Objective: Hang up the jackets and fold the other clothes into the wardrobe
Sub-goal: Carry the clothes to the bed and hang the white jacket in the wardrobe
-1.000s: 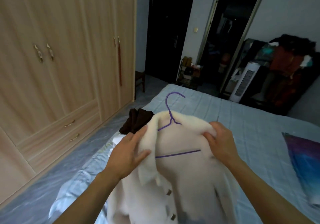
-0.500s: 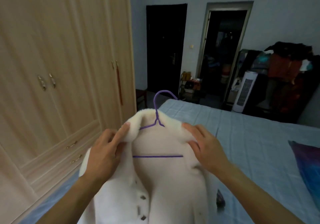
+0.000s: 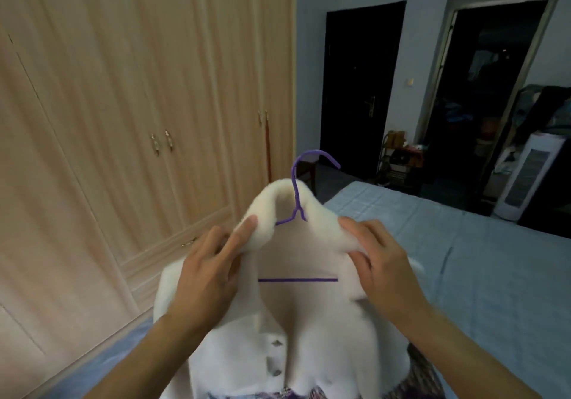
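Observation:
A white fleece jacket with small buttons hangs on a purple wire hanger, held up in front of me. The hanger's hook rises above the collar and its lower bar shows inside the open neck. My left hand pinches the left side of the collar between thumb and fingers. My right hand grips the right side of the collar. The wooden wardrobe stands to the left with all its doors closed.
A bed with a light blue quilted cover lies to the right and ahead. A patterned purple cloth shows under the jacket's hem. Two dark doorways and a white appliance are at the far wall.
The jacket on its hanger has been lifted off the bed to chest height. Both hands have moved onto the collar sides, and my view has tilted up toward the wardrobe.

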The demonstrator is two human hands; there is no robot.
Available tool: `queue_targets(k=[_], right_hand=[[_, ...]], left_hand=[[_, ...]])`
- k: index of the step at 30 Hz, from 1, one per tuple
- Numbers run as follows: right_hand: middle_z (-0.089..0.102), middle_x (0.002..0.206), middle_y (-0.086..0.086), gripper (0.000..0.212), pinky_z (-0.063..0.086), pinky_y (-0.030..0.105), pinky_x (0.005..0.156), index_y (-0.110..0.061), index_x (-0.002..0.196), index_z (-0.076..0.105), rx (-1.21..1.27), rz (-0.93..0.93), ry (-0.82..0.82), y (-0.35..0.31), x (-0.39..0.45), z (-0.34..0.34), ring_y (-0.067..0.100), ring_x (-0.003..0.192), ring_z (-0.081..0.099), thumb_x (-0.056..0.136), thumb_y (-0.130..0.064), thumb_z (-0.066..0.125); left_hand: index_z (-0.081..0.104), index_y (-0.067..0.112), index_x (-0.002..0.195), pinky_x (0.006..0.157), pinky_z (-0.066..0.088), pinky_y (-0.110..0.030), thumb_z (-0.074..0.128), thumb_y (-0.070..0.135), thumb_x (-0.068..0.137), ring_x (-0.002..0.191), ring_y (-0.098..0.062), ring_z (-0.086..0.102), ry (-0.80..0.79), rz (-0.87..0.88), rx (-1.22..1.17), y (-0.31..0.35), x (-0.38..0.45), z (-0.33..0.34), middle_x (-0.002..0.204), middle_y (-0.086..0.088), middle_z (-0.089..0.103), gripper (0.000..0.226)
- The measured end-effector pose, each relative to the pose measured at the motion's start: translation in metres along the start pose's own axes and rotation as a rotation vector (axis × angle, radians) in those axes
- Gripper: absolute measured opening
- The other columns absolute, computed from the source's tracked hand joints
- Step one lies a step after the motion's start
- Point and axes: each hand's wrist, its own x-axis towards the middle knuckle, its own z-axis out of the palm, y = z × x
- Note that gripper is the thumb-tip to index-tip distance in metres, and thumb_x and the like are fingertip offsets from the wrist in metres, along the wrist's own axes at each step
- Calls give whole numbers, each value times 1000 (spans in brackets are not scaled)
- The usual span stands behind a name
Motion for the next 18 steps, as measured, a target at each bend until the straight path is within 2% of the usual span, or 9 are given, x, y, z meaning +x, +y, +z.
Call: queue_targets(k=[5, 10, 13, 16, 18], right_hand=[[56, 103, 6, 34, 48, 28, 78, -14, 126, 59, -10, -23, 58, -31, 16, 22, 20, 89, 56, 93, -13, 53], [53, 104, 0, 44, 50, 28, 77, -19, 128, 56, 53, -31, 15, -48, 30, 37, 16, 90, 54, 89, -4, 68], [49, 103, -3, 46, 48, 30, 77, -24, 131, 54, 40, -76, -49, -48, 41, 49, 15, 88, 51, 90, -10, 68], [51, 103, -2, 46, 47, 39, 78, -27, 134, 52, -18, -89, -53, -57, 51, 68, 23, 86, 53, 91, -20, 64], [52, 105, -1, 45, 46, 38, 79, -27, 135, 51, -19, -80, -45, -68, 56, 79, 23, 88, 53, 91, -24, 59]], left_hand=[[48, 23, 139, 62, 46, -38, 45, 15, 93, 74, -29, 54, 86, -22, 42, 22, 7, -9, 94, -7, 57, 47], [50, 22, 138, 61, 44, -33, 44, 16, 91, 74, -25, 54, 96, -26, 112, 7, 3, -33, 98, -6, 56, 47], [52, 24, 137, 58, 46, -34, 45, 16, 91, 73, -25, 52, 104, -62, 132, -8, -1, -46, 96, -4, 55, 47], [57, 23, 134, 60, 43, -33, 47, 16, 91, 75, -23, 51, 150, -114, 143, -28, -6, -59, 96, -4, 55, 45], [59, 23, 132, 63, 38, -30, 48, 15, 90, 76, -20, 50, 194, -169, 137, -39, -9, -70, 97, -3, 55, 44]])
